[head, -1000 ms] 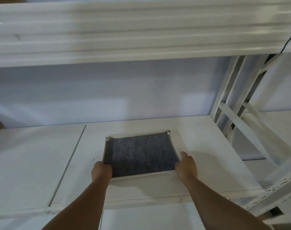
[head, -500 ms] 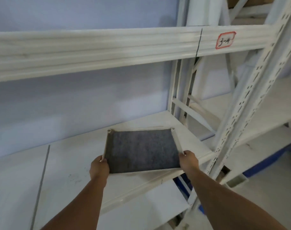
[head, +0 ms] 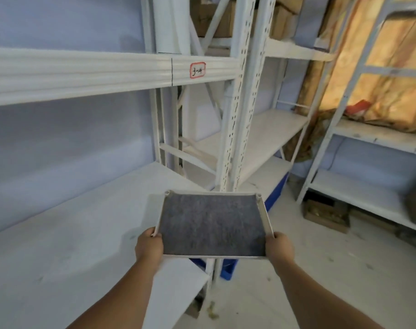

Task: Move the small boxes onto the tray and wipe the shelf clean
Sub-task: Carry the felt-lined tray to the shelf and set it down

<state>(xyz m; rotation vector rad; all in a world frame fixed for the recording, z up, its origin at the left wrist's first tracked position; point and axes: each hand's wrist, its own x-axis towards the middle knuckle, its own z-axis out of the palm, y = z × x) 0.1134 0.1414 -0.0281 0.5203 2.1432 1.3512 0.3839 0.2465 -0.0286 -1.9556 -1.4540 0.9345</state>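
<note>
I hold a white-rimmed tray [head: 265, 214] with a dark grey felt lining in the air, past the right end of the white shelf [head: 71, 233]. My left hand [head: 149, 247] grips its near left corner and my right hand [head: 279, 248] grips its near right corner. The tray is level and carries nothing. No small boxes and no cloth show in view. The shelf board lies bare below and to the left of the tray.
White perforated uprights [head: 237, 115] stand just behind the tray. A blue bin [head: 274, 193] sits on the floor beneath. Another white rack [head: 368, 186] stands at the right, with a cardboard box [head: 325, 214] under it and yellow wrapped bundles [head: 392, 91] on it.
Both hands have lifted the tray off the shelf and carried it right, past the shelf's end. The view has swung right, now showing the floor and the neighbouring rack.
</note>
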